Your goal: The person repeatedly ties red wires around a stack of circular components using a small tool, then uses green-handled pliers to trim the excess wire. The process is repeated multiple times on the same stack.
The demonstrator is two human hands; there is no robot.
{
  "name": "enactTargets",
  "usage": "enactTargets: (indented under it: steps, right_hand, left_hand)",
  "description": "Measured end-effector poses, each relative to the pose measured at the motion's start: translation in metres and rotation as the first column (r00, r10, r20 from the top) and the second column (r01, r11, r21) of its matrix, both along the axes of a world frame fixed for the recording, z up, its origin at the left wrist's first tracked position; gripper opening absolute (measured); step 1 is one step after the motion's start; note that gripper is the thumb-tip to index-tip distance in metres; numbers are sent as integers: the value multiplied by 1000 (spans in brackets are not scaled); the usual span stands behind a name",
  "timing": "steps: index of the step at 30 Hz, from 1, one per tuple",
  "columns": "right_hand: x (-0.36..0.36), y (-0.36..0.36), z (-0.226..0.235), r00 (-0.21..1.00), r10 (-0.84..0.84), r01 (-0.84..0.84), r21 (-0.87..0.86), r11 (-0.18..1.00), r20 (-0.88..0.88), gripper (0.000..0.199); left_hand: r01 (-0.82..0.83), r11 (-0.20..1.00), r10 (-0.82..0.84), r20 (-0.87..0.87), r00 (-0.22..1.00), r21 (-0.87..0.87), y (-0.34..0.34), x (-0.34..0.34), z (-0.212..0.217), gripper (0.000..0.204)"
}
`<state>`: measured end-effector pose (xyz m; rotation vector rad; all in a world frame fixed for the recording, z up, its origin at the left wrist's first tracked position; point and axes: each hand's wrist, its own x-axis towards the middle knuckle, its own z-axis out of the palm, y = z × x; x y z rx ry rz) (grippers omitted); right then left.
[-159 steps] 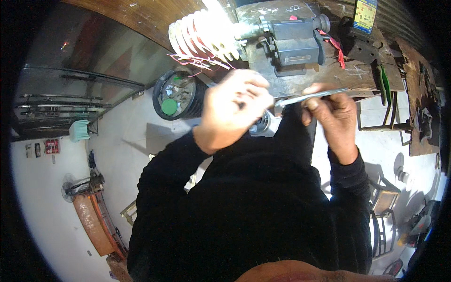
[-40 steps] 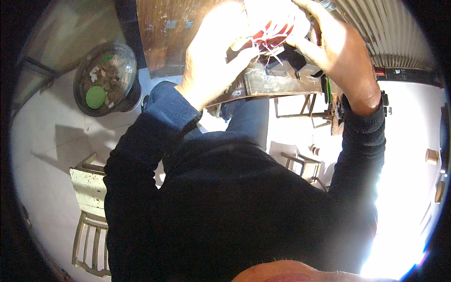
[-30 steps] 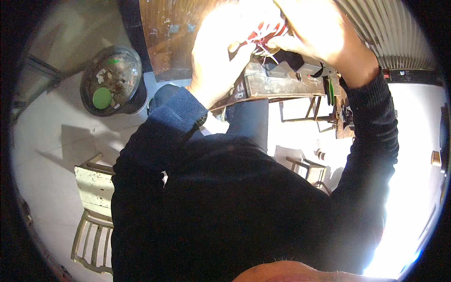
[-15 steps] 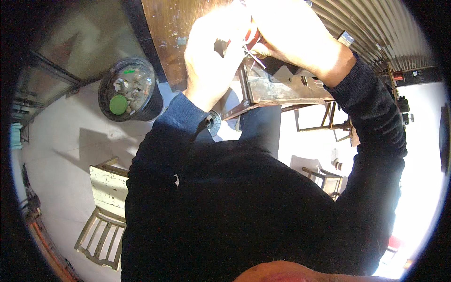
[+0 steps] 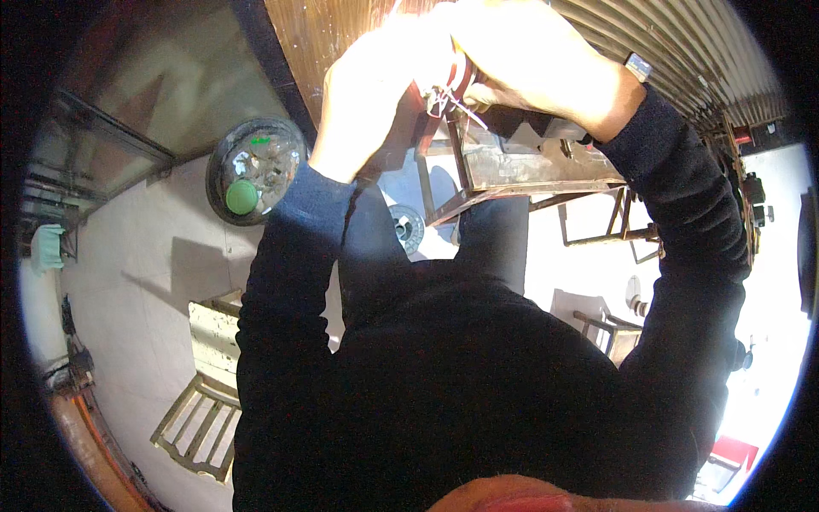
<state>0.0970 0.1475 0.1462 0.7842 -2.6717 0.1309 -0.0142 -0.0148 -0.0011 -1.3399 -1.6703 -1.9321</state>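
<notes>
Both hands are raised together at the top of the view, washed out by strong light. My left hand point(image 5: 367, 94) and my right hand point(image 5: 537, 64) are closed around a small red, curved object point(image 5: 461, 75), which shows only in the gap between them. Thin pale strands, like wires or strips point(image 5: 465, 109), stick out below it, near my right fingertips. Glare and the hands hide most of the object, so its kind is unclear. The brown wooden tabletop point(image 5: 311, 38) lies beyond my left hand.
A dark bucket point(image 5: 217, 198) of scraps with a green lid stands on the left. Below it is a worn wooden chair point(image 5: 205, 418). A wooden-framed table point(image 5: 546, 175) stands ahead, under my right forearm. Corrugated sheeting point(image 5: 682, 51) fills the upper right.
My left hand has shifted slightly left and turned, showing more of the pale strands. Both hands stay on the red object. The surroundings have shifted right in the view.
</notes>
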Motion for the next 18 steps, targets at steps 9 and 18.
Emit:
enactTargets:
  steps: [9,18]
  right_hand:
    - [-8,20,10,971,179,-170,-68,983,160,31]
    - [2,2,21,995,-62,37,290,956,79,27]
  left_hand:
    - [36,993,-46,-87,995,-112,-11,-1,-7,26]
    - [278,959,-258,569,781,53,-7,-21,-38,25]
